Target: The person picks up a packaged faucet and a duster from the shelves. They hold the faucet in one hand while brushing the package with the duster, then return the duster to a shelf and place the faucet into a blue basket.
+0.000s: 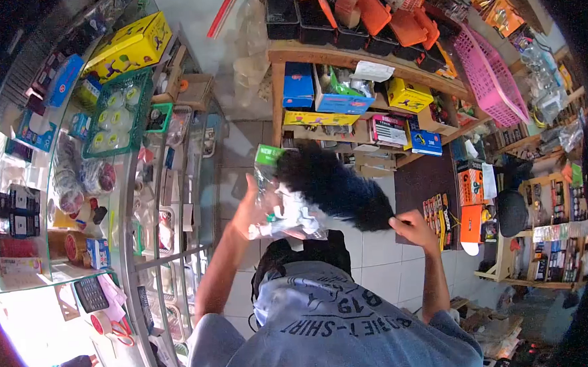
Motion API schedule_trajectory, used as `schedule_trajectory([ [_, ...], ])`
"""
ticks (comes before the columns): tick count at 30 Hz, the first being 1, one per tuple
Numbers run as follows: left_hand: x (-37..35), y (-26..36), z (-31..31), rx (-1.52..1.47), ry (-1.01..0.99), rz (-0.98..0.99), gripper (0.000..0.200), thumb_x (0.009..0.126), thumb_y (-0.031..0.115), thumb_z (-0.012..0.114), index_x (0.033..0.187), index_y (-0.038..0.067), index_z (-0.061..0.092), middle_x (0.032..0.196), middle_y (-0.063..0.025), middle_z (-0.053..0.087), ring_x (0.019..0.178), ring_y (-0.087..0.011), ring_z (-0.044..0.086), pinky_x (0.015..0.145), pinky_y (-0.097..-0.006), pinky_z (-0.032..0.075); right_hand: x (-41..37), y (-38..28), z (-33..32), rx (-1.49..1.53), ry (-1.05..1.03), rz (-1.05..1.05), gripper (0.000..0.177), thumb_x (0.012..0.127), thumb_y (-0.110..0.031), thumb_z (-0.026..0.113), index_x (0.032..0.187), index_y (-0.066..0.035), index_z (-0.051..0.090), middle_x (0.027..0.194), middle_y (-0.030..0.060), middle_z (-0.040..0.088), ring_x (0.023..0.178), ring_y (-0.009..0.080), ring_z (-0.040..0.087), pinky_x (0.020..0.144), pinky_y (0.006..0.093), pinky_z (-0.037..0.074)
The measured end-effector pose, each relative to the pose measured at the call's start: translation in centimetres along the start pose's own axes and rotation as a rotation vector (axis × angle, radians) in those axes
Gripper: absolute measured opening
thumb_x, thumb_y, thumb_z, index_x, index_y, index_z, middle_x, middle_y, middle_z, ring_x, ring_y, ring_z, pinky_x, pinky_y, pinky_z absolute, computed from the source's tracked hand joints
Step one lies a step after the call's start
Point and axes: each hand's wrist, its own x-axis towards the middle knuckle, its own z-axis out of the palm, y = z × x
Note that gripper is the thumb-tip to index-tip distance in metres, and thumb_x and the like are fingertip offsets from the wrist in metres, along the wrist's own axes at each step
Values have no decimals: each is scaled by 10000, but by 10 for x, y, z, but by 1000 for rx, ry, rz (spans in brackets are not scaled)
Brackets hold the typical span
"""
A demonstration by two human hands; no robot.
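Note:
A black fluffy duster [337, 188] sticks partly out of a clear plastic bag [289, 217] with a green header card [268, 154]. My left hand [247, 211] grips the bag end, held up in front of my chest. At the other side, my right hand [413, 227] is closed on the fluffy tip. My grey printed T-shirt [328, 328] fills the bottom of the view, and a dark strap or bag [311, 249] hangs at my chest below the duster.
A glass display counter [176, 209] curves along the left, with a yellow box [130, 46] and a green basket [119, 113] on top. Ahead is a wooden shelf [361, 64] of boxed goods, orange and black trays [365, 13] and a pink basket [491, 80]. Below are tiled floor and a brown mat [424, 183].

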Motion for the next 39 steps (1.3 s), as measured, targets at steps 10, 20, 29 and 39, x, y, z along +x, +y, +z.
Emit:
schedule_trajectory([
  [10, -10, -72, -41, 240, 363, -113, 866, 839, 728, 325, 1401, 70, 337, 1366, -206, 428, 1200, -365, 485, 927, -664, 397, -40, -1, 4, 11, 11, -25, 430, 915, -283, 606, 635, 16, 475, 545, -7, 380, 560, 69, 330, 480, 279, 309],
  [20, 20, -192, -10, 221, 327, -48, 906, 740, 769, 473, 1352, 102, 440, 1301, -172, 516, 1142, -407, 521, 878, -766, 332, -101, 22, -22, 17, 14, -76, 381, 902, -249, 613, 673, 36, 505, 544, 19, 379, 551, 77, 333, 475, 290, 306],
  [29, 16, -224, 48, -132, 184, 229, 923, 773, 769, 425, 1424, 122, 330, 1255, -172, 514, 1116, -359, 551, 930, -540, 457, -182, 111, -40, 129, 11, -20, 406, 912, -296, 606, 642, 4, 559, 539, -7, 473, 537, 53, 415, 476, 267, 336],
  [39, 37, -239, 23, -48, 402, 238, 775, 824, 721, 424, 1242, 70, 475, 1068, -153, 610, 927, -312, 620, 831, -507, 510, -205, 155, -16, 224, 57, 22, 418, 922, -280, 591, 605, -18, 518, 540, -22, 444, 521, 46, 370, 468, 256, 293],
])
